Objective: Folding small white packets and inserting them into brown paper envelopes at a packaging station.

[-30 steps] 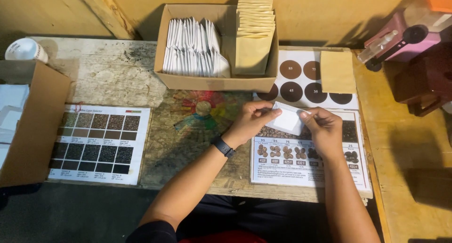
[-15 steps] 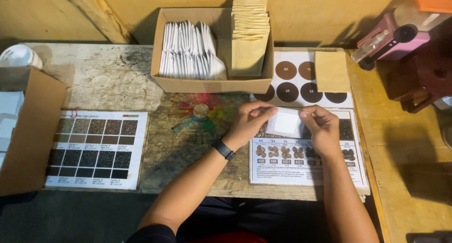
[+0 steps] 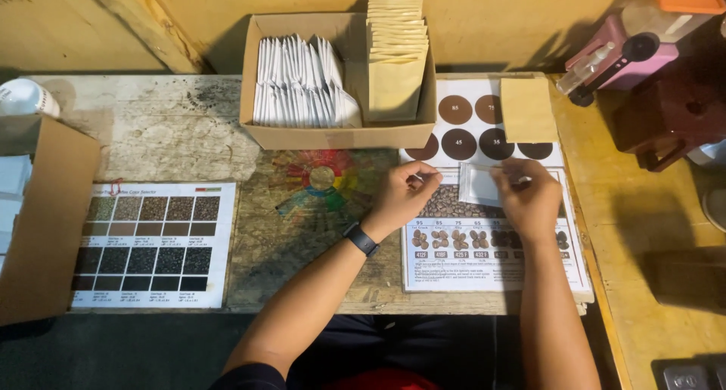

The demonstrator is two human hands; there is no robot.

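while both hands pinch the small clear plastic pouch (image 3: 478, 184) flat over the printed bean chart (image 3: 491, 242), it looks empty and unsealed. left hand (image 3: 401, 197) and right hand (image 3: 527, 197) fingers grasp its edges; many white packets (image 3: 302, 84) wait in the cardboard box (image 3: 333, 137) on the far worktop (image 3: 159, 133).

You are sitting at a small workshop packing bench, likely for coffee. The worn table (image 3: 166, 133) carries printed charts of roast shades (image 3: 147, 242) and bean photos (image 3: 484, 246), plus a colour wheel (image 3: 321, 182). A cardboard box (image 3: 333, 137) holds white sachets (image 3: 299, 88) and tan paper bags (image 3: 393, 57), against a plain plywood wall (image 3: 491, 20).
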